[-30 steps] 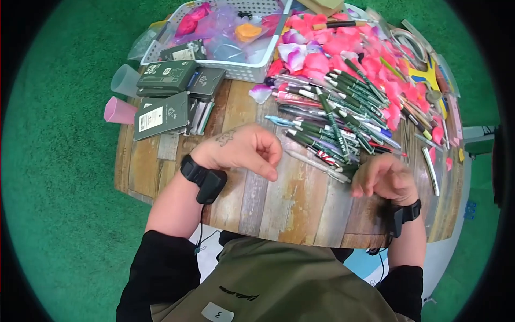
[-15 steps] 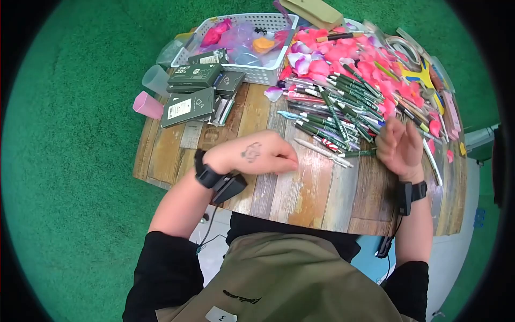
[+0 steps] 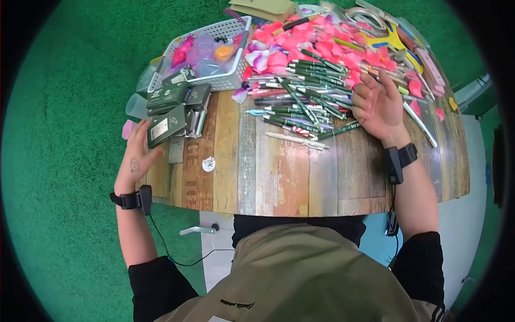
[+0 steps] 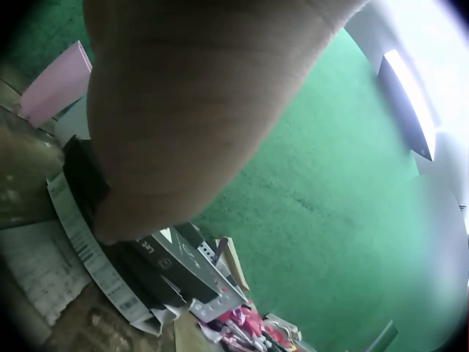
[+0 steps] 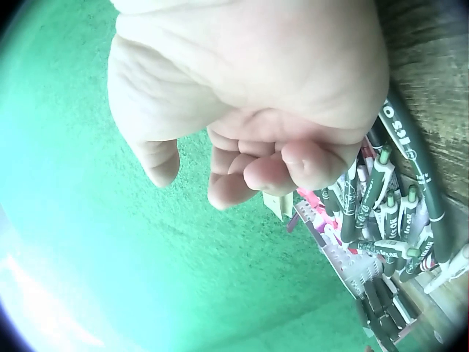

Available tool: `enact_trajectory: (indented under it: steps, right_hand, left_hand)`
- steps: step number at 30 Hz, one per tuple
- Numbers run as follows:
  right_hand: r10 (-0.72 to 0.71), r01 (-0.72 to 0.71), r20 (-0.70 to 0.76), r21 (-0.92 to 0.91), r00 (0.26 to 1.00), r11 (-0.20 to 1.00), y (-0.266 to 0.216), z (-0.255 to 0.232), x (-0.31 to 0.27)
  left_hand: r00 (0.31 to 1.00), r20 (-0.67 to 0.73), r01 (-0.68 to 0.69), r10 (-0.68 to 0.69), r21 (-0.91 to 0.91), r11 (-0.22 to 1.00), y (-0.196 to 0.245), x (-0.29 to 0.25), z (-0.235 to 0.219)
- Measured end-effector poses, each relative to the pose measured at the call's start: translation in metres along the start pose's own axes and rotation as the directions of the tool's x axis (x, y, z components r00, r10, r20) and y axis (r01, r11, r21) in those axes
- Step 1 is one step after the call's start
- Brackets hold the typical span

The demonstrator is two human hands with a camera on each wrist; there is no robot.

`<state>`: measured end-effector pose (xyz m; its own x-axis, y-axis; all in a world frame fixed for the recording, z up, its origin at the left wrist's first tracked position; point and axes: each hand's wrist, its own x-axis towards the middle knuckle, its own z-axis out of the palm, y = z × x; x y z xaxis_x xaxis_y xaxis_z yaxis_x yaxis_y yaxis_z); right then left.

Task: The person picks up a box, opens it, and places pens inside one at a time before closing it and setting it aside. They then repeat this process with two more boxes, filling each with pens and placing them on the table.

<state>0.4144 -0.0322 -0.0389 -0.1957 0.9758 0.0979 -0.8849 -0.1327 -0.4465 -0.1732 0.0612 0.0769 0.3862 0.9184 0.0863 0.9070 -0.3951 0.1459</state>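
Note:
My left hand (image 3: pixel 138 158) is beside a stack of dark green boxes (image 3: pixel 167 126), its fingers straight and the thumb spread apart. The fingertips overlap the pink cup (image 3: pixel 127 129) at the table's left edge. In the left wrist view the hand (image 4: pixel 190 110) covers part of a box with a white barcode label (image 4: pixel 95 257). My right hand (image 3: pixel 380 107) is turned palm up at the right end of a pile of dark green pens (image 3: pixel 316 96). Its fingers curl loosely around nothing, as the right wrist view shows too.
A round white sticker (image 3: pixel 208 163) lies on the wooden table (image 3: pixel 257 182). White pens (image 3: pixel 295 140) lie in front of the pile. Pink petals (image 3: pixel 327 43), a white basket (image 3: pixel 225 80) of coloured bags and a clear cup (image 3: pixel 138 106) stand farther back. Yellow-handled scissors (image 3: pixel 394 40) are at right.
My left hand has swung left from the table's front middle to the boxes, its fingers straightening. The round sticker now shows. My right hand has turned palm up and moved farther over the table.

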Motion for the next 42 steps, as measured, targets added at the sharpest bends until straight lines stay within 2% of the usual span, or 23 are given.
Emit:
enact_trajectory:
  steps: [3,4,7,8,11,14,15,17,18,19,21,23,24,25,28,31,37,41,42]
  right_hand:
    - [-0.007,0.007,0.013,-0.005,1.0,1.0,0.001,0.0,-0.001]
    - [-0.012,0.012,0.001,-0.01,1.0,1.0,0.002,0.003,-0.002]
    - [-0.007,0.007,0.019,-0.033,1.0,0.999,0.004,0.003,0.0]
    - [-0.015,0.015,0.005,-0.039,1.0,0.999,0.004,0.002,0.0]
    - [-0.021,0.021,0.006,-0.044,1.0,0.999,0.005,0.004,0.0]
    - [-0.014,0.012,-0.023,-0.083,1.0,0.996,0.007,0.014,-0.004]
    - [-0.018,0.015,-0.033,-0.106,0.999,0.994,0.006,0.018,-0.006]
    - [0.05,-0.05,-0.007,-0.197,0.999,0.979,0.01,0.015,-0.008]
    - [0.085,-0.07,0.041,-0.283,0.996,0.956,0.014,0.021,-0.01]
    - [0.132,-0.092,0.083,-0.369,0.988,0.925,0.02,0.028,-0.012]
    - [0.121,-0.112,-0.02,-0.543,0.993,0.832,0.038,0.063,-0.019]
    - [0.078,-0.114,-0.085,-0.617,0.993,0.778,0.057,0.088,-0.021]
    - [0.029,-0.056,-0.052,-0.67,0.998,0.74,0.065,0.089,-0.02]
    - [-0.014,-0.002,-0.016,-0.714,1.0,0.7,0.071,0.089,-0.022]
    - [-0.02,-0.084,-0.118,-0.809,0.993,0.581,0.073,0.087,-0.019]
    - [-0.053,-0.105,-0.172,-0.79,0.984,0.604,0.075,0.091,-0.016]
    - [-0.088,-0.056,-0.133,-0.805,0.987,0.591,0.082,0.087,-0.018]
    - [-0.023,-0.119,-0.194,-0.687,0.981,0.717,0.076,0.096,-0.016]
    - [-0.058,-0.099,-0.18,-0.751,0.982,0.653,0.075,0.097,-0.017]
  left_hand:
    - [0.995,0.098,0.041,-0.037,-0.035,0.999,0.005,0.008,-0.008]
    - [0.995,0.104,-0.012,0.007,0.042,0.999,0.006,0.011,-0.008]
    - [0.986,0.164,-0.03,0.025,0.024,0.999,0.012,0.018,-0.009]
    - [0.989,0.139,-0.051,0.046,0.032,0.998,0.01,0.02,-0.006]
    - [0.991,0.132,0.024,-0.025,0.006,1.0,0.019,0.024,-0.005]
    - [0.995,0.017,-0.094,0.093,0.049,0.994,0.023,0.021,-0.009]
    - [0.993,-0.027,-0.116,0.118,0.047,0.992,0.031,0.02,-0.012]
    - [0.983,-0.104,-0.146,0.149,0.034,0.989,0.077,0.015,-0.017]
    - [0.979,-0.129,-0.173,0.16,-0.093,0.981,0.099,0.015,-0.011]
    - [0.972,-0.126,-0.213,0.199,-0.103,0.972,0.13,0.015,-0.009]
    - [0.958,-0.099,-0.286,0.269,-0.298,0.911,0.163,0.023,0.019]
    - [0.912,-0.076,-0.406,0.403,-0.288,0.867,0.192,0.033,0.041]
    - [0.904,-0.028,-0.41,0.427,-0.34,0.846,0.201,0.039,0.049]
    - [0.889,-0.05,-0.443,0.454,-0.343,0.829,0.208,0.043,0.058]
    - [0.865,-0.125,-0.497,0.485,-0.34,0.798,0.218,0.052,0.076]
    - [0.862,-0.195,-0.506,0.468,-0.307,0.806,0.221,0.056,0.084]
    - [0.864,-0.22,-0.503,0.453,-0.331,0.798,0.216,0.056,0.103]
    - [0.859,-0.249,-0.511,0.447,-0.373,0.775,0.214,0.055,0.102]
    - [0.856,-0.26,-0.517,0.448,-0.383,0.766,0.214,0.056,0.102]
